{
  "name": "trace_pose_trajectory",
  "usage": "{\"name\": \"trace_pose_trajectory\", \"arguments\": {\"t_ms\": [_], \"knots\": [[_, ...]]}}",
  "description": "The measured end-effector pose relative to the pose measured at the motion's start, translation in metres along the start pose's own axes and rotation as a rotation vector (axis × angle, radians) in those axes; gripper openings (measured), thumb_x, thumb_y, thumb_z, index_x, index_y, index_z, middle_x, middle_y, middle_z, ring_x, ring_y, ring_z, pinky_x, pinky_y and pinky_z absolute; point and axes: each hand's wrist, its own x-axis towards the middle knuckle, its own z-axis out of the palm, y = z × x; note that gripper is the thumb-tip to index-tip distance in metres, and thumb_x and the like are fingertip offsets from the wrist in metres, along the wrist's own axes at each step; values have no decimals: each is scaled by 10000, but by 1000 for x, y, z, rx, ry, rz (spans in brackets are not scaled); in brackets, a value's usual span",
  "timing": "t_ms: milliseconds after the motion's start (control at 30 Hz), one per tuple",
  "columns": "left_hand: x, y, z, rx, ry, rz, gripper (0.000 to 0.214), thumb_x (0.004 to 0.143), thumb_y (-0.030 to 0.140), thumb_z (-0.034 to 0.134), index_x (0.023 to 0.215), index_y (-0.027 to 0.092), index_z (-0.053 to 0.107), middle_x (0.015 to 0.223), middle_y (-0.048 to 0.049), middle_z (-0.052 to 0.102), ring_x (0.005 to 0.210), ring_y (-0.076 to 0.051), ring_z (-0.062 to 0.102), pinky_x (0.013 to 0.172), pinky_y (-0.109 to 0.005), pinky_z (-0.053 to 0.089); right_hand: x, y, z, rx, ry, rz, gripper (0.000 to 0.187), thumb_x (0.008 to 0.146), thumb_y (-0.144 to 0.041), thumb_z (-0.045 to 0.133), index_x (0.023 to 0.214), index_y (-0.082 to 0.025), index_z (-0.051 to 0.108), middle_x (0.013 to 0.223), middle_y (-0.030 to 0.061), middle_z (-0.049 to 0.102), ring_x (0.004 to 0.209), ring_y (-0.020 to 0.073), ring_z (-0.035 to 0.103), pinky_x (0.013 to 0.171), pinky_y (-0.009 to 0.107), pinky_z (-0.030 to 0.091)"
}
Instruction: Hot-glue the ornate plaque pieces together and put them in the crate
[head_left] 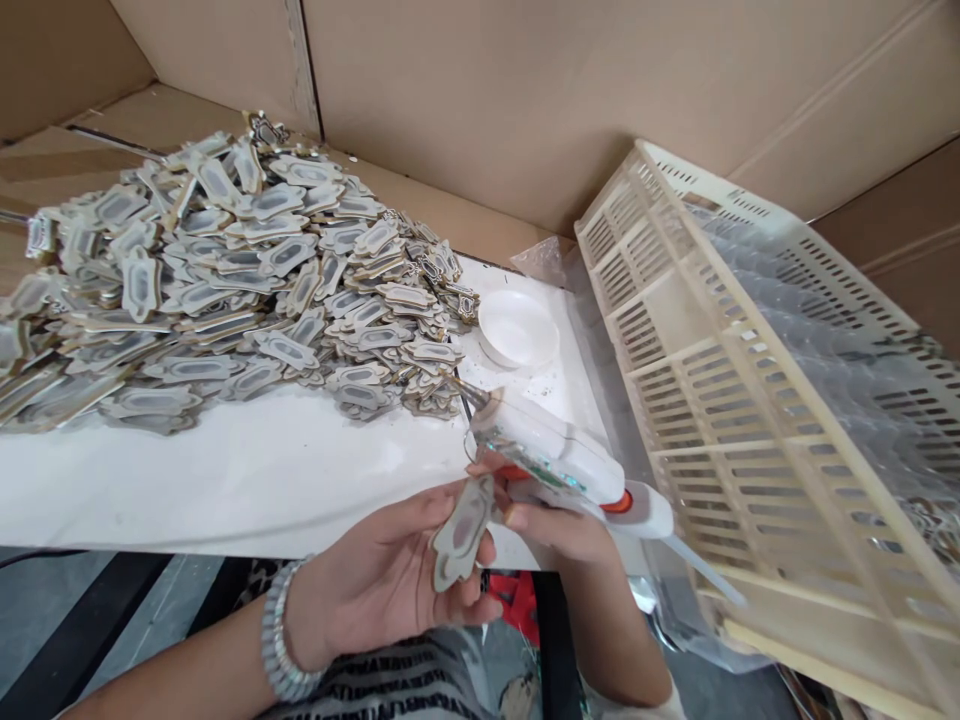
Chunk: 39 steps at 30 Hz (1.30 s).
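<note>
My left hand (375, 570), with a coiled grey band on its wrist, pinches a small grey, frame-shaped plaque (463, 530) that has a pale recessed middle. A white hot glue gun (559, 440) with orange parts is gripped in my right hand (566, 532); its metal nozzle points to the upper left. A translucent glue stick (705, 570) sticks out of the gun's back end. My right fingers are right beside the plaque's upper end; whether they touch it I cannot tell. Above my left hand lies a large heap of similar plaques (247, 270), most with their grey sides showing.
Beyond the glue gun a white bowl (517, 330) stands on the white table (225, 480). A cream slatted plastic crate (675, 370) with clear plastic packing is at the right. Cardboard walls (480, 100) close off the back. Something red (514, 600) shows below the table edge.
</note>
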Motion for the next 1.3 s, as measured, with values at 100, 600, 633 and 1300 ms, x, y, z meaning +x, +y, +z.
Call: {"name": "trace_pose_trajectory", "arguments": {"t_ms": [100,600,633,1300], "knots": [[-8,10,0,146,53,157,394,689,314,887,1040,245,722,803,15,747,677,-125,718,761,-257,612,-3,5,-2,74,79,3,574,805,-791,551,967,-260,697,607,-17,532,504,169,528,437,307,464],[-32,38,-3,1425,808,1699,452,665,20,810,1026,285,749,950,36,791,924,-197,764,1017,-413,610,0,-5,4,-108,-17,-182,149,921,-284,580,888,-208,704,920,64,738,838,185,708,740,284,550],[-32,37,-5,1457,803,1690,460,677,16,806,1040,292,744,963,35,792,927,-198,764,1038,-433,600,1,-5,3,-116,-19,-184,147,919,-275,580,879,-204,703,914,65,739,826,180,705,733,278,548],[-35,41,-17,1586,617,1731,585,721,-22,777,1159,358,699,1131,109,764,1021,-120,734,1131,-361,525,3,-3,5,-131,-46,-208,206,911,-334,573,801,-193,674,854,69,711,769,176,679,674,273,517]]}}
